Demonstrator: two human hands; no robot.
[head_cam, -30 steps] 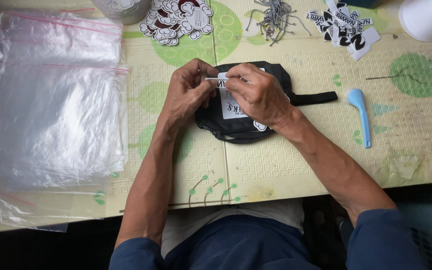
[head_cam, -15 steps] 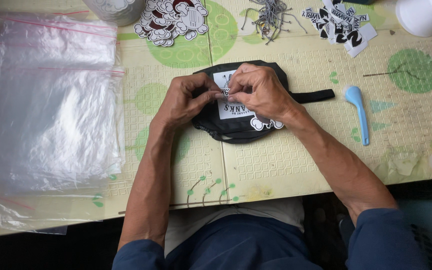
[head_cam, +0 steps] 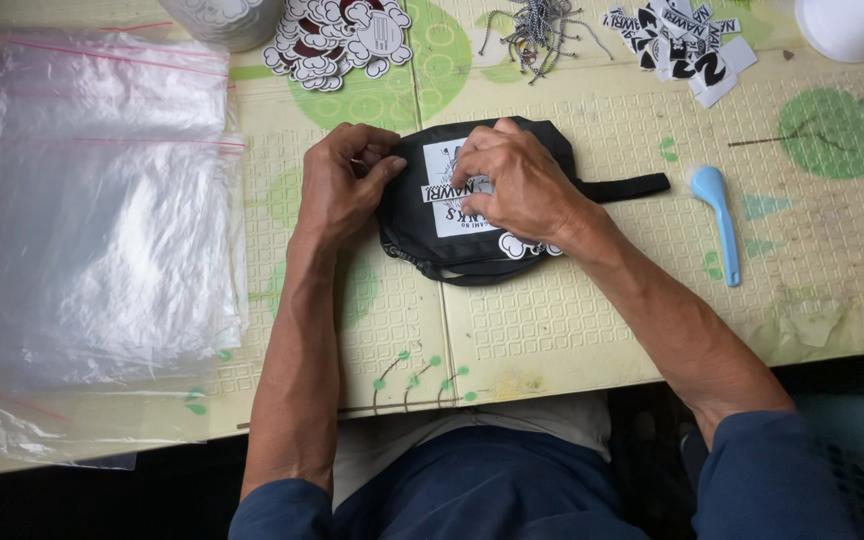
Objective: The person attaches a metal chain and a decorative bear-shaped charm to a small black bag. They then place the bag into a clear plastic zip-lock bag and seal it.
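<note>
Work surface: desk (head_cam: 572,330) covered w/ a pale yellow embossed mat printed w/ green circles, seen from above. Centre of desk, slightly toward the far edge: black fabric pouch (head_cam: 472,215) lying flat, white printed panel facing up, black strap running out to the right. Left hand (head_cam: 344,185): fingers curled, pinching the pouch's left edge btwn thumb and fingertips. Right hand (head_cam: 517,185): lies on top of the pouch, fingers bent down; fingertips press a small white label strip (head_cam: 442,190) against the white panel. Whether the strip is gripped or only pressed flat, cannot tell. Right of the pouch, just past the strap end: light blue plastic scoop (head_cam: 717,215), handle pointing to the near edge, apart from both hands. Left side of desk: stack of clear zip bags (head_cam: 82,230) w/ red seal lines, overhanging the near left corner. Far edge, left of centre: heap of cloud-shaped stickers (head_cam: 337,40), white and dark red. Far edge, centre: bundle of black-and-white cords (head_cam: 537,25). Far edge, right of centre: pile of black-and-white printed labels (head_cam: 677,40). Far right corner: white round container (head_cam: 852,25), partly out of view.
</note>
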